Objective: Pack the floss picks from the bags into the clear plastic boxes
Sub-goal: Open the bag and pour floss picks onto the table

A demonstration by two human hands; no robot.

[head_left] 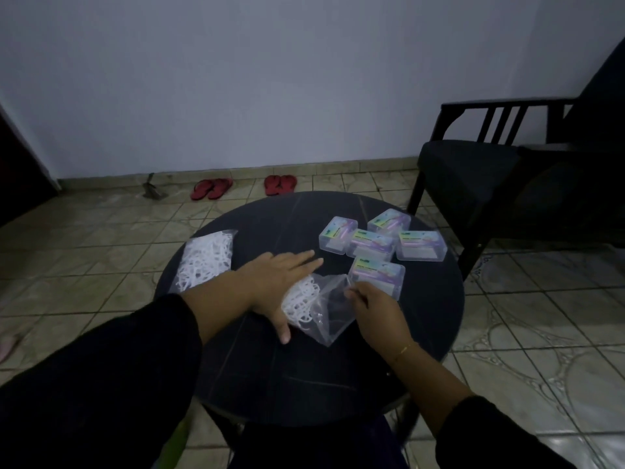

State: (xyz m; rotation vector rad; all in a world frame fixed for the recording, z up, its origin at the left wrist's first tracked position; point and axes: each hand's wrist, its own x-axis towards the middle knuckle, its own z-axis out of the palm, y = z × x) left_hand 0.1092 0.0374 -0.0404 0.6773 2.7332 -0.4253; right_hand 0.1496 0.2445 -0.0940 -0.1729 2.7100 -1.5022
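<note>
Home — sandals (211, 189), armchair (500, 170)

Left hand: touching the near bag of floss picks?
Touching. The head view shows the left hand pressed flat on the near bag of floss picks, palm overlapping its left end.

Lying around my workplace: a round dark table (439, 299) standing before me on a tiled floor (541, 350) of beige, worn squares. A dark armchair (473, 170) with slatted armrest is sitting to my right, near the table's far edge. Two pairs of red flip-flops (211, 188) (280, 185) are resting by the pale wall (270, 79). A small hand tool (153, 191), too dim to identify, is leaning at the skirting just left of them.
</note>
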